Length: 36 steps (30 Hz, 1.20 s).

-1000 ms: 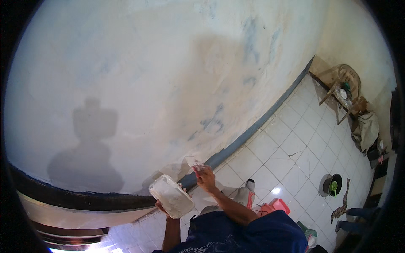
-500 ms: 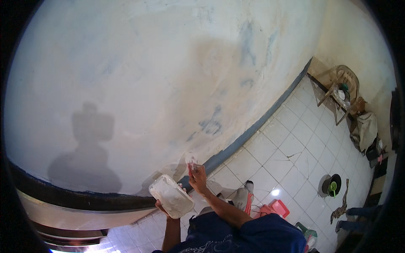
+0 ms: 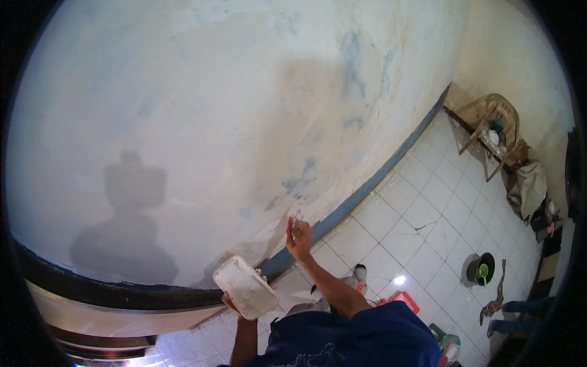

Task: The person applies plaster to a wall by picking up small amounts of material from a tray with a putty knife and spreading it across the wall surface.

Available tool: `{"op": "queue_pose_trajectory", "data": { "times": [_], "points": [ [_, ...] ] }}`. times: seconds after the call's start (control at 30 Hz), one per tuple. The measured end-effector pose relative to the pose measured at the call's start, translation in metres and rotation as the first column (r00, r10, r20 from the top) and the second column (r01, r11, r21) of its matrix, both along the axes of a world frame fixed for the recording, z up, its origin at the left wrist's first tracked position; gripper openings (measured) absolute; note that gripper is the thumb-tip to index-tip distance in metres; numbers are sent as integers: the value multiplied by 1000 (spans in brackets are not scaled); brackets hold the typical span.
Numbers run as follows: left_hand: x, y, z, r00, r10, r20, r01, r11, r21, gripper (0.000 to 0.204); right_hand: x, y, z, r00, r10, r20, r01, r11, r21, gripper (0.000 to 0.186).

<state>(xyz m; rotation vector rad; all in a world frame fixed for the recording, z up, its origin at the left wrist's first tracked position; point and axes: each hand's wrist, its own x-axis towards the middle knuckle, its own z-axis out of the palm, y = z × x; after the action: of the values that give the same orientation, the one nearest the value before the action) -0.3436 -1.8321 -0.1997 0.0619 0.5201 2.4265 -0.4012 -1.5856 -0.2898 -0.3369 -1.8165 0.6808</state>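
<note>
My left hand [image 3: 231,303] grips a whitish rectangular tub [image 3: 264,307] from its lower left side, its fingertips also showing at the right edge. White paste [image 3: 240,278] coats the inside of the tub. Up and to the right, my right hand [image 3: 299,241] is closed around a small tool with a red part [image 3: 290,227], which looks like a putty knife. Its far end is at the low part of the white wall [image 3: 202,183], just above the blue-grey skirting band [image 3: 333,221]. Most of the tool is hidden by my fingers. Blue-grey patches [image 3: 299,177] mark the wall above it.
White floor tiles [image 3: 391,211] stretch to the right. A plastic chair [image 3: 502,113] with items on it stands in the far corner, beside a draped cloth [image 3: 529,186]. A dark bucket with a green scoop [image 3: 483,270] sits at right, near another person's legs [image 3: 520,318].
My right hand has moved a little up and to the right along the wall with the tool. My left hand and the tub have shifted slightly left.
</note>
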Motion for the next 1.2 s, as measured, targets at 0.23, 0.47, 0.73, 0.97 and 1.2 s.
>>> {"op": "queue_pose_trajectory", "data": {
  "times": [0.23, 0.47, 0.73, 0.97, 1.2],
  "points": [
    [-1, 12, 19, 996, -72, -50, 72, 997, 1, 97, 60, 22, -39, 987, 158, -30, -160, 943, -293, 20],
    [3, 2, 11, 1000, -26, 6, 26, 999, -38, 99, 1, 83, 26, 988, -152, -14, 149, 979, -138, 7],
    [4, 3, 18, 999, -24, 28, 24, 1000, 4, 97, 53, -8, -19, 980, 200, -1, -200, 974, -104, 34],
    [5, 9, 16, 1000, 28, 14, -29, 999, 35, 97, 9, 99, 89, 977, -197, -83, 187, 976, -107, 48],
    [3, 6, 4, 999, 25, 32, -27, 997, 74, 97, 27, 13, 51, 997, 67, 49, -64, 996, -61, 39]
  ]
}}
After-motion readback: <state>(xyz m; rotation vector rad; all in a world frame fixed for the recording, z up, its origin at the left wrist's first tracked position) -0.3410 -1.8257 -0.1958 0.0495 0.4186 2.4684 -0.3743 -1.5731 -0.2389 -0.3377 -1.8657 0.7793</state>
